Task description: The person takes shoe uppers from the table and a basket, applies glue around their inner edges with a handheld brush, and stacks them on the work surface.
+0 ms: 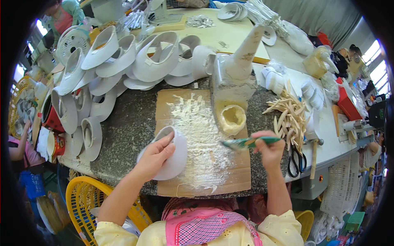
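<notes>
A white visor [178, 155] is gripped in my left hand [155, 158], its curved brim tilted above the left part of a cardboard sheet [242, 178]. My right hand [269, 151] is closed around the green handle of a brush [245, 142]. The brush head points left over the cardboard and looks slightly blurred. Rough, cream-white dried residue [201, 143] covers the middle of that sheet. Just beyond the brush stands a crusted, pale yellow pot [225, 122] with an open round mouth; its contents are hard to make out.
Many white visors [154, 67] are piled at the far left. A bundle of cream strips [291, 119] lies right of the pot, with black-handled scissors [296, 162] nearer me. Behind the pot rises a residue-coated spout-like stand [244, 53]. A yellow basket [82, 205] sits below the table's left edge.
</notes>
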A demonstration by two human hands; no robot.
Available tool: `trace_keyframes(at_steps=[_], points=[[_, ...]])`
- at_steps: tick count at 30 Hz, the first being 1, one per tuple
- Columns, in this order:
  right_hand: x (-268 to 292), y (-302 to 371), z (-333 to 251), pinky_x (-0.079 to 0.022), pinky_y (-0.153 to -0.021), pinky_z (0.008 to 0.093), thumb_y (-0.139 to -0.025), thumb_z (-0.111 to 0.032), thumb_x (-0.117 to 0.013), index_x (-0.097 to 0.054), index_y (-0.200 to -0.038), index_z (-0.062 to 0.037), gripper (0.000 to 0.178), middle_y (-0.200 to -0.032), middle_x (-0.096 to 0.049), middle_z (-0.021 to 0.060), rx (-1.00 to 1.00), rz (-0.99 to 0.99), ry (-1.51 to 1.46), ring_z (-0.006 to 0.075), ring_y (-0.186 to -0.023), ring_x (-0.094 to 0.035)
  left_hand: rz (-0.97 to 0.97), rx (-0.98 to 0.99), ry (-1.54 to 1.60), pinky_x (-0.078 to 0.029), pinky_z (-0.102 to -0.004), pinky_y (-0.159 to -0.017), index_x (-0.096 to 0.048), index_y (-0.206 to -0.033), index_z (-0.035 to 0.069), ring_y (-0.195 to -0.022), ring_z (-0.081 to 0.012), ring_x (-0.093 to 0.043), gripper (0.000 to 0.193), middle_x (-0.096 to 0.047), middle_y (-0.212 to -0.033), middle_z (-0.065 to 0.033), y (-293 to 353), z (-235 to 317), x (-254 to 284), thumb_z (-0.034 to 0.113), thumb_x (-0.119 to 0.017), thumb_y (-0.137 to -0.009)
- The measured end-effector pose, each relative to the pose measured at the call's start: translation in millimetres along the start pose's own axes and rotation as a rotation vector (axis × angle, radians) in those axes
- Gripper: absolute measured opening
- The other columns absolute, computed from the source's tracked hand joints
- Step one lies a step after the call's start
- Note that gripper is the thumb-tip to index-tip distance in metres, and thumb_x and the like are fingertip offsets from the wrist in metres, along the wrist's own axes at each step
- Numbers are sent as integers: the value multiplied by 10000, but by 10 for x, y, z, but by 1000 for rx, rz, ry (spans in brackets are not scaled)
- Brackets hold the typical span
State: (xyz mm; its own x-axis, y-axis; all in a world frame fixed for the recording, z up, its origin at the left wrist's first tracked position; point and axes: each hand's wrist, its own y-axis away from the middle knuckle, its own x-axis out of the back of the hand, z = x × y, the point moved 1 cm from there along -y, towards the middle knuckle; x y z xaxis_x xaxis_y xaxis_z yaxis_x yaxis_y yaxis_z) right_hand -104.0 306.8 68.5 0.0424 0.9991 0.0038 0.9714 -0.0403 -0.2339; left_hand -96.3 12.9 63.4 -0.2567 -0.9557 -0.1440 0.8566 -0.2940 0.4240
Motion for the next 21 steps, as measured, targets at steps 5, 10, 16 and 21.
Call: trace_keyframes(at_steps=[5,10,16,21], points=[[-648,4,114,-443,-556,269,-707,15,-646,-646,-874,-18,170,-809,-637,102,232,-163,-105,155,-614,-574,-48,80,367,-282,-351,-1004,-236,-1369,55,-1181,-210,-415,955,-410,-1314,-113,88,-116,-116,764,-123,-739],[-880,88,-1,-448,-531,264,-658,19,-655,-661,-878,-77,239,-756,-627,99,460,-533,-33,212,-593,-584,-12,-29,460,-272,-371,-1009,-216,-1376,58,-1199,-222,-393,1094,-403,-1321,-120,180,-97,-76,851,-84,-633],[-854,54,9,-448,-511,252,-682,-3,-638,-668,-865,-91,204,-721,-625,70,323,-224,-32,192,-600,-594,-69,-22,476,-262,-366,-1014,-209,-1375,46,-1221,-224,-367,1134,-379,-1339,-113,157,-25,-76,873,-94,-608],[-848,32,49,-452,-516,271,-694,-10,-633,-663,-835,-75,158,-728,-625,76,465,-484,10,195,-595,-588,-117,-37,532,-212,-339,-1030,-152,-1386,35,-1229,-221,-344,1135,-359,-1350,-110,133,-20,-68,857,-21,-614]])
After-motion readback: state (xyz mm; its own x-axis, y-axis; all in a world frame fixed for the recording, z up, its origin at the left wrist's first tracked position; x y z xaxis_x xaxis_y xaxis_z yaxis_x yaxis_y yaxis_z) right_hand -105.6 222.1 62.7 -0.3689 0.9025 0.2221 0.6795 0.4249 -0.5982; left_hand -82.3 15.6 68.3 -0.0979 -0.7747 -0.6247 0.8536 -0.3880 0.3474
